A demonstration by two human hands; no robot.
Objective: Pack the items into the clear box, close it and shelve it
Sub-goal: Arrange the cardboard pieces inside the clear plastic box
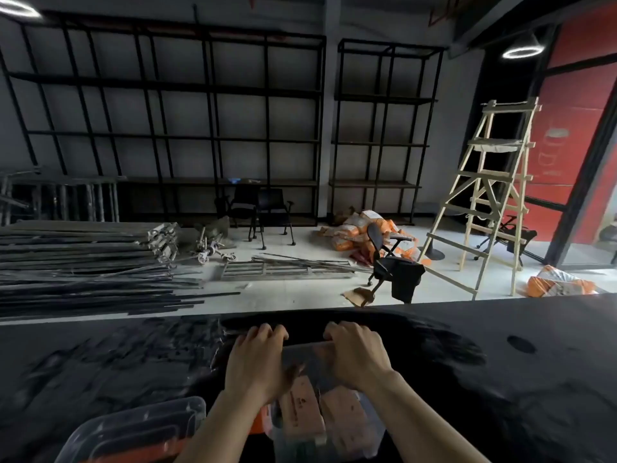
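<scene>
The clear box (305, 354) stands on the black table (500, 379) right in front of me, with its see-through top facing up. Pinkish packets (302, 407) show through the plastic inside it. My left hand (257, 359) lies flat over the box's left part, fingers curled over the far rim. My right hand (354, 355) lies on the right part in the same way. Both forearms cover the box's near side.
A second clear plastic container (133, 432) with an orange part sits at the lower left of the table. Beyond the table are black metal shelves (213, 128), a wooden ladder (484, 202), chairs (270, 212) and stacked metal bars (83, 262) on the floor.
</scene>
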